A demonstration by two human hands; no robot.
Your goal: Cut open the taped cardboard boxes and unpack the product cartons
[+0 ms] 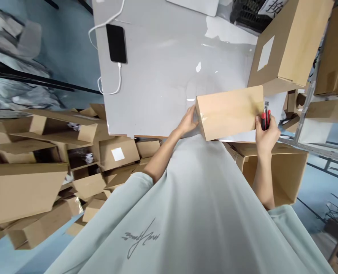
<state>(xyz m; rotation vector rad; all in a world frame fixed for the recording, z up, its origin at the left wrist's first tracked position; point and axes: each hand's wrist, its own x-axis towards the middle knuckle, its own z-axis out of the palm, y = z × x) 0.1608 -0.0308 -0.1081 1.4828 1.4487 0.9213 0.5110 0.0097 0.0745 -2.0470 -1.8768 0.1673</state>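
Note:
A closed cardboard box (231, 112) lies at the front edge of the grey table, slightly tilted, with clear tape at its left end. Against that left end rests my left hand (188, 121), fingers along the side and partly hidden by the box. My right hand (266, 135) is closed around a red and black box cutter (265, 117), its metal tip pointing away from me. The thumb of this hand touches the right end of the box.
A phone (116, 43) with a white cable lies at the table's (157, 83) left. A taller carton (288, 45) stands at the back right, near a black crate (248, 15). Open cartons (83, 152) crowd the floor at left; another open carton (283, 171) sits below right.

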